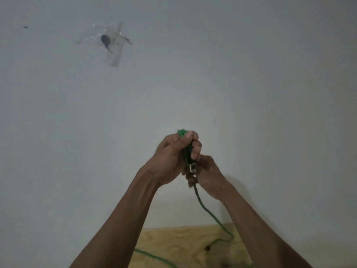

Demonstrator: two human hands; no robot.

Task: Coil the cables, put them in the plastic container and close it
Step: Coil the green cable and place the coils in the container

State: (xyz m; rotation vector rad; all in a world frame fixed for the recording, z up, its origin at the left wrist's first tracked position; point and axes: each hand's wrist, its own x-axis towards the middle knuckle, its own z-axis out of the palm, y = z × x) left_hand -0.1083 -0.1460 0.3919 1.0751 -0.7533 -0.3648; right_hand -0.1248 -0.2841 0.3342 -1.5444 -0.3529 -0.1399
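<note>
My left hand is raised in front of a pale wall and closed around a bundle of green cable loops, whose top bend pokes out above my fingers. My right hand is just below and to the right, pinching the same cable near a small metallic connector. From my hands a loose length of the cable hangs down, curves over the wooden surface and runs off to the lower left. No plastic container shows in this view.
A dark small object under strips of clear tape is stuck on the wall at upper left. A tiny dark mark sits farther left. A dark knot marks the wood.
</note>
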